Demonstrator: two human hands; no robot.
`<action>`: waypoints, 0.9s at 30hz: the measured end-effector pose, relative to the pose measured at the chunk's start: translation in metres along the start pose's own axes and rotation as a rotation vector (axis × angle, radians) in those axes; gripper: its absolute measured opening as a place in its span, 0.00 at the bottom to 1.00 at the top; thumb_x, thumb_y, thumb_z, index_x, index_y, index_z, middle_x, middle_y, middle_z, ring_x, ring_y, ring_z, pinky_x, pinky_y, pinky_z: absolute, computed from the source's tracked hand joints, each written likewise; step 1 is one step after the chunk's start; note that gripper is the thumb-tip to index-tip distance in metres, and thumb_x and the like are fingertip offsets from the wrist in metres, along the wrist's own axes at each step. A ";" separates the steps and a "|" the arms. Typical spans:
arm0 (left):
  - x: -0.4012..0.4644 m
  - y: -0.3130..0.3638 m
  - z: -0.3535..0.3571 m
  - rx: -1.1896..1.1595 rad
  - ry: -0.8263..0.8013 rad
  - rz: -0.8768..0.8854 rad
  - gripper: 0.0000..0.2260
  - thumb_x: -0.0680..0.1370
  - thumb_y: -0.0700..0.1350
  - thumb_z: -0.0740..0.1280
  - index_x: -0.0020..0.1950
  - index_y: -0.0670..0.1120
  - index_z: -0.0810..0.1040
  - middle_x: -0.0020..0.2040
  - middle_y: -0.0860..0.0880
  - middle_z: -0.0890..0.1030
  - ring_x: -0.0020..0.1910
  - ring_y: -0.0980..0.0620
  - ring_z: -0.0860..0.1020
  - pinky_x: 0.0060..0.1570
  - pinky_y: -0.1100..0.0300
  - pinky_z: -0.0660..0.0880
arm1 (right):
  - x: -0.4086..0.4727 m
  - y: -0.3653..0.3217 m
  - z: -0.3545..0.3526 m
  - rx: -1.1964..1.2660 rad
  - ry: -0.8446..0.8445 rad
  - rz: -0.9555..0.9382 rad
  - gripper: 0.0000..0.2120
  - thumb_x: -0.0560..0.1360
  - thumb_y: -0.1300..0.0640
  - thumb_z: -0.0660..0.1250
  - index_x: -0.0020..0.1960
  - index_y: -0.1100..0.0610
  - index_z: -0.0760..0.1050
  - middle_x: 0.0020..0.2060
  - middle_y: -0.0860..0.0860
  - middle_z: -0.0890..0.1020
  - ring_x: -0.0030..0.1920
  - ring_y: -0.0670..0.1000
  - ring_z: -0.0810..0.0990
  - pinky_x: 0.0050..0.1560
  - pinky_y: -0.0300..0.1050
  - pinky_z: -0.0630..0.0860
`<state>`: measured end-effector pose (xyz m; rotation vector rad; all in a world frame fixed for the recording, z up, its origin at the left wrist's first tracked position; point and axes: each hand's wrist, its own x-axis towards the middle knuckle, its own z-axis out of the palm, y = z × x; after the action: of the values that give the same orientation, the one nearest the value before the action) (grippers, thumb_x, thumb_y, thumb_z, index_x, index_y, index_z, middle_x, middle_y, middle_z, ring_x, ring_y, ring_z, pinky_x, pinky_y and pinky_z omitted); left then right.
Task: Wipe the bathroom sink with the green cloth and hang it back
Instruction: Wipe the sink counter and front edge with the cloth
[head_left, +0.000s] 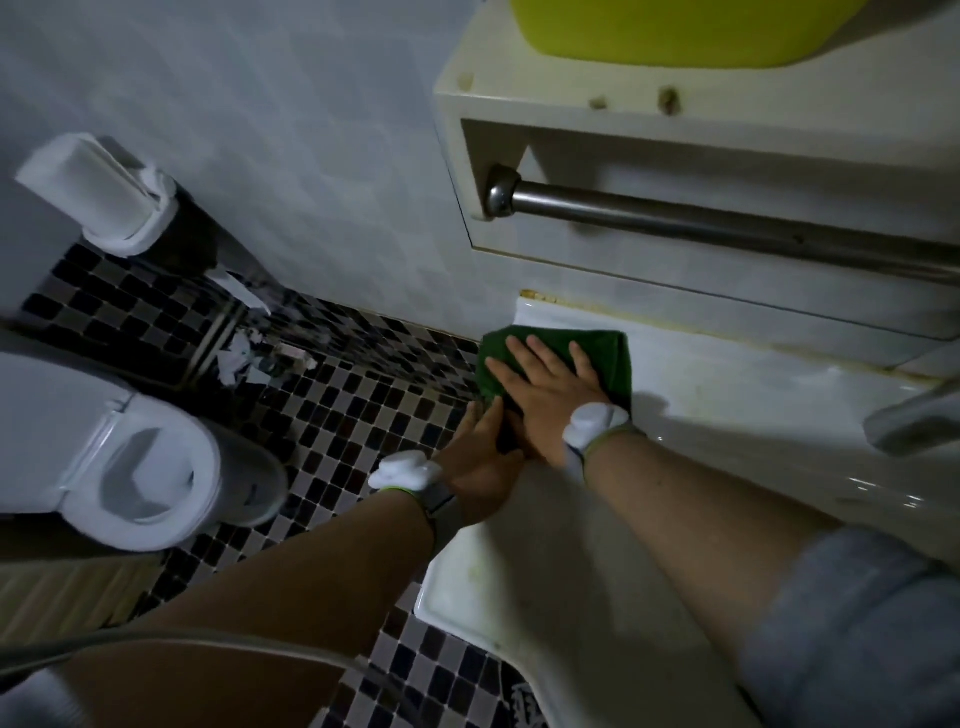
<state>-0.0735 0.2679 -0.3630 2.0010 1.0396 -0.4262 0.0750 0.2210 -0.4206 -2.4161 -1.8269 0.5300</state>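
Note:
The green cloth (602, 353) lies flat on the far left corner of the white sink top (701, 405). My right hand (545, 395) presses down on it with fingers spread. At the sink's left edge, my left hand (480, 447) touches the cloth's near corner, its fingers partly hidden under my right hand. Both wrists wear white bands. The metal towel bar (727, 221) runs along the wall unit above the sink, with nothing hanging on it.
A tap (914, 421) juts in at the right. A yellow-green basin (675, 31) sits on the shelf above. A white toilet (130, 467) stands at the left on the checkered floor, with torn paper by a floor drain (244, 353). A hose (208, 644) crosses the bottom.

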 end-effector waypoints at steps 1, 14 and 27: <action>0.000 0.004 0.001 0.051 0.004 0.010 0.39 0.73 0.59 0.61 0.81 0.54 0.48 0.81 0.48 0.43 0.80 0.44 0.48 0.77 0.49 0.57 | 0.001 0.002 -0.001 0.013 -0.006 0.012 0.32 0.78 0.44 0.51 0.76 0.37 0.40 0.79 0.43 0.41 0.78 0.50 0.38 0.73 0.63 0.36; 0.002 0.065 0.025 0.377 -0.117 0.136 0.29 0.83 0.52 0.58 0.80 0.56 0.48 0.81 0.52 0.47 0.80 0.47 0.47 0.76 0.52 0.48 | -0.093 0.084 -0.003 0.023 0.190 0.291 0.30 0.77 0.38 0.49 0.77 0.40 0.48 0.78 0.42 0.52 0.78 0.48 0.48 0.76 0.60 0.44; 0.003 0.099 0.050 0.557 -0.143 0.181 0.27 0.77 0.42 0.61 0.76 0.51 0.61 0.68 0.48 0.64 0.65 0.46 0.68 0.63 0.52 0.70 | -0.176 0.121 0.009 0.115 0.259 0.782 0.31 0.80 0.42 0.50 0.80 0.50 0.46 0.79 0.53 0.48 0.78 0.57 0.46 0.76 0.58 0.50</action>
<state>0.0107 0.1984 -0.3444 2.4824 0.6871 -0.8149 0.1420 0.0177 -0.4194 -2.8758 -0.6898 0.3120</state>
